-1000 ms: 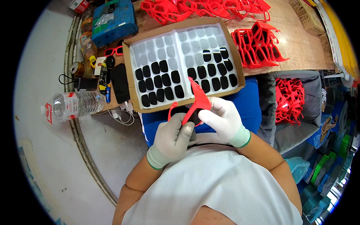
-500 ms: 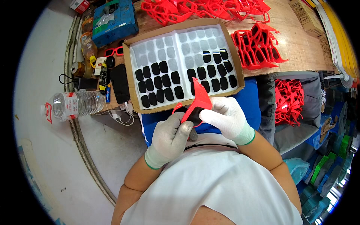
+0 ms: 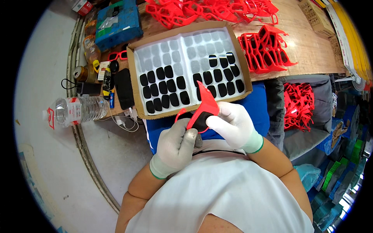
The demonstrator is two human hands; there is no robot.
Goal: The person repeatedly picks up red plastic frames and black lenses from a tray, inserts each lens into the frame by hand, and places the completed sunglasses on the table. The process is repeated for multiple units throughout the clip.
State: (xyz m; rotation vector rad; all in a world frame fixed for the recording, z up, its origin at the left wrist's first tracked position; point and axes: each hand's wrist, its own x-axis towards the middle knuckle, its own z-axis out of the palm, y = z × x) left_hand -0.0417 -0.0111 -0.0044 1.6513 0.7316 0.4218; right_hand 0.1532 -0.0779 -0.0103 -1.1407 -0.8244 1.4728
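Plywood surface (image 3: pixel 311 46) spans the top of the view, carrying heaps of red plastic eyeglass frames (image 3: pixel 268 48) to the right and along the far edge, stacked loosely so they sit within reach. Nearer the person, a shallow cardboard box (image 3: pixel 134 83) overhangs the surface edge and holds two white trays (image 3: pixel 175 54) of dark oval lenses (image 3: pixel 163 87); the far pockets are bare, the near ones filled, which suggests lenses are taken from the far side first.

Just below the box, over a blue cloth (image 3: pixel 256 106) on the lap, both gloved hands meet on a single red frame (image 3: pixel 204 106). The left hand (image 3: pixel 176 145) curls around its lower part with fingers closed, steadying it; the right hand (image 3: pixel 233 126) pinches the upper edge between thumb and fingertips, tilting the frame up on end, likely so a dark lens seen at its opening can be pressed in.

To the left lie a clear water bottle (image 3: pixel 75 110), a black phone (image 3: pixel 123 88) with white cable, a blue box (image 3: pixel 116 21) and small clutter. Nothing blocks the hands; the box rim sits just beyond them.
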